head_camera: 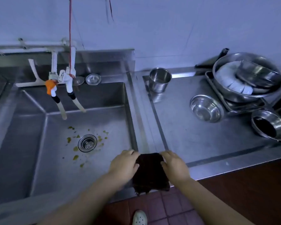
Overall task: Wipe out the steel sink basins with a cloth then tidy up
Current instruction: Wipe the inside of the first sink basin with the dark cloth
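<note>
Now both hands, left hand [124, 165] and right hand [174, 166], pinch the dark cloth [150, 172] between them. Wiping not started; scraps around the drain [87, 143], left of the grip, need wiping next.

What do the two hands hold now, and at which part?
Both hold the dark cloth by its upper corners: left hand at the left corner, right hand at the right.

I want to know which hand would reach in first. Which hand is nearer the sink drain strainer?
Left. The left hand grips the dark cloth by the basin's right rim, just right of the strainer; the right hand grips the cloth's far side, over the counter.
</note>
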Motion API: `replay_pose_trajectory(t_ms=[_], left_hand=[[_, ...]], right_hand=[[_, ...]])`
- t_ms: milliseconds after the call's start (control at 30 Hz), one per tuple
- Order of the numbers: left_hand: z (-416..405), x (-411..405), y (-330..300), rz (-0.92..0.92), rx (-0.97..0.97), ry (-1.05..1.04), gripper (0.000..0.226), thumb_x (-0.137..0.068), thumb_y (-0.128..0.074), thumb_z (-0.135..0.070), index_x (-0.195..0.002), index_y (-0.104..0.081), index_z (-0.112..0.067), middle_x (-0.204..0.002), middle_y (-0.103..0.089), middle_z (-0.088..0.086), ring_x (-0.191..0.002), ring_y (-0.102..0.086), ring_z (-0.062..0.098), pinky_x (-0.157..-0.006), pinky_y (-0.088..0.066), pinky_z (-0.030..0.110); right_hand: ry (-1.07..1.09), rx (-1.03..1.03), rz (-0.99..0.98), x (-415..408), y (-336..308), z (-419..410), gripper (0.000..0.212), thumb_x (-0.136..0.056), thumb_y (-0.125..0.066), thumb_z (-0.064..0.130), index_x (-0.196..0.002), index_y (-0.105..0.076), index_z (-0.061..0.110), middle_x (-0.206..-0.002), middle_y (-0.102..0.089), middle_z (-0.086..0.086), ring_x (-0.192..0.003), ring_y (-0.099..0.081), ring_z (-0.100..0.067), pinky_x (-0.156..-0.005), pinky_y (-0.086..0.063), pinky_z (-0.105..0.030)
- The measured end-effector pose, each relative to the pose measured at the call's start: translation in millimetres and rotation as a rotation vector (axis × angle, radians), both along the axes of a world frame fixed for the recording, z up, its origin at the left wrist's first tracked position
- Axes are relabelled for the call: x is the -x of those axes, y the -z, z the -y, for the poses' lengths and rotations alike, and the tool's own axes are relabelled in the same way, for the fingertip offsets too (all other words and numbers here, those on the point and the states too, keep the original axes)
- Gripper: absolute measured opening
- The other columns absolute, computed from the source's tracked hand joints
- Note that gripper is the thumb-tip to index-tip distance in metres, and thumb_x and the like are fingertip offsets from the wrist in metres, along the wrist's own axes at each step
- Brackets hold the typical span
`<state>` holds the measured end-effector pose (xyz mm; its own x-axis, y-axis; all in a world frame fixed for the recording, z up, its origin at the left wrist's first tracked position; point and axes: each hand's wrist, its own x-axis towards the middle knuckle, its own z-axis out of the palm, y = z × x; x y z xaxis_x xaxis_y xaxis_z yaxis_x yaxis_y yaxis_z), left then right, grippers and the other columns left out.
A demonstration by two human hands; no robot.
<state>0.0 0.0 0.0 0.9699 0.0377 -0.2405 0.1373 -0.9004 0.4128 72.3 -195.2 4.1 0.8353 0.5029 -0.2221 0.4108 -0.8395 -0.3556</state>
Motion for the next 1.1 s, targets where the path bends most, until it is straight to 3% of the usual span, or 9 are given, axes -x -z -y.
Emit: replay_pose_trajectory(t_ms=[133, 233, 367, 533, 633, 733, 833, 967, 1100], left_hand=[[17.6, -21.7, 17.5, -0.005, -0.001, 0.068, 0.045, -0.092, -0.047, -0.027, -0.137, -0.041, -0.024, -0.134, -0.048, -0.006, -0.123, -0.037, 0.018, -0.097, -0.037, 0.031], [23.4, -29.3, 29.4, -0.046, -0.021, 0.056, 0.047, -0.090, -0.051, -0.027, -0.136, -0.041, -0.021, -0.129, -0.049, -0.001, -0.120, -0.038, 0.020, -0.097, -0.035, 0.031], [24.7, -31.5, 30.2, -0.071, -0.100, 0.042, 0.026, -0.085, -0.056, -0.028, -0.109, -0.057, -0.016, -0.111, -0.053, 0.003, -0.109, -0.043, 0.022, -0.087, -0.035, 0.030], [6.1, -27.8, 13.0, -0.085, 0.245, -0.151, 0.005, -0.078, -0.057, -0.018, -0.081, -0.059, -0.022, -0.087, -0.051, -0.003, -0.094, -0.049, 0.019, -0.070, -0.038, 0.026], [-20.3, -23.3, -5.3, -0.119, 0.378, -0.311, 0.021, -0.078, -0.058, -0.020, -0.067, -0.044, -0.031, -0.066, -0.051, -0.007, -0.068, -0.051, 0.015, -0.052, -0.032, 0.023], [-57.5, -16.5, -20.6, -0.075, 0.385, -0.412, 0.020, -0.079, -0.060, -0.020, -0.068, -0.048, -0.033, -0.067, -0.059, -0.008, -0.064, -0.054, 0.010, -0.051, -0.037, 0.023], [-98.1, -8.0, -21.6, -0.055, 0.405, -0.469, 0.016, -0.081, -0.061, -0.021, -0.071, -0.056, -0.033, -0.070, -0.062, -0.009, -0.065, -0.056, 0.009, -0.055, -0.041, 0.026], [-142.8, -3.1, 5.3, -0.138, 0.315, -0.447, 0.010, -0.083, -0.059, -0.025, -0.076, -0.060, -0.032, -0.071, -0.061, -0.010, -0.061, -0.051, 0.003, -0.050, -0.033, 0.022], [-169.6, -4.4, 50.0, -0.248, 0.316, -0.411, 0.012, -0.082, -0.060, -0.017, -0.085, -0.062, -0.028, -0.082, -0.063, -0.008, -0.071, -0.056, 0.009, -0.057, -0.043, 0.023]], right_hand=[[-0.109, -0.050, -0.088, -13.5, 14.6, -2.0, 0.049, -0.089, -0.052, 0.009, -0.137, -0.046, 0.017, -0.134, -0.051, 0.000, -0.122, -0.045, -0.019, -0.100, -0.035, -0.025], [-0.123, -0.034, -0.069, -22.7, 25.1, -0.7, 0.046, -0.086, -0.060, 0.017, -0.132, -0.051, 0.019, -0.123, -0.054, 0.000, -0.116, -0.045, -0.020, -0.097, -0.034, -0.025], [-0.136, 0.026, -0.042, -35.8, 23.2, 1.0, 0.030, -0.080, -0.067, 0.028, -0.107, -0.063, 0.017, -0.107, -0.055, -0.001, -0.106, -0.045, -0.020, -0.088, -0.034, -0.024], [-0.190, -0.035, -0.166, -49.6, 6.1, -12.1, 0.020, -0.072, -0.074, 0.022, -0.085, -0.061, 0.016, -0.094, -0.058, 0.001, -0.094, -0.051, -0.018, -0.074, -0.037, -0.024], [-0.117, -0.092, -0.340, -59.4, -12.8, -39.9, 0.023, -0.075, -0.072, 0.023, -0.084, -0.052, 0.028, -0.079, -0.059, 0.010, -0.075, -0.058, -0.011, -0.058, -0.041, -0.020], [-0.156, -0.171, -0.448, -64.0, -26.8, -78.2, 0.027, -0.080, -0.071, 0.025, -0.101, -0.056, 0.034, -0.080, -0.058, 0.015, -0.072, -0.059, -0.006, -0.059, -0.041, -0.014], [-0.251, -0.158, -0.444, -60.7, -27.4, -120.0, 0.015, -0.084, -0.066, 0.021, -0.085, -0.060, 0.034, -0.076, -0.057, 0.016, -0.075, -0.059, -0.010, -0.061, -0.043, -0.016], [-0.305, -0.016, -0.344, -49.6, -2.2, -166.7, 0.015, -0.086, -0.063, 0.020, -0.100, -0.066, 0.022, -0.093, -0.064, 0.004, -0.088, -0.060, -0.016, -0.073, -0.049, -0.028], [-0.381, 0.165, -0.338, -41.7, 33.6, -199.8, 0.023, -0.087, -0.058, 0.019, -0.109, -0.064, 0.019, -0.107, -0.064, -0.007, -0.097, -0.059, -0.024, -0.077, -0.049, -0.031]])
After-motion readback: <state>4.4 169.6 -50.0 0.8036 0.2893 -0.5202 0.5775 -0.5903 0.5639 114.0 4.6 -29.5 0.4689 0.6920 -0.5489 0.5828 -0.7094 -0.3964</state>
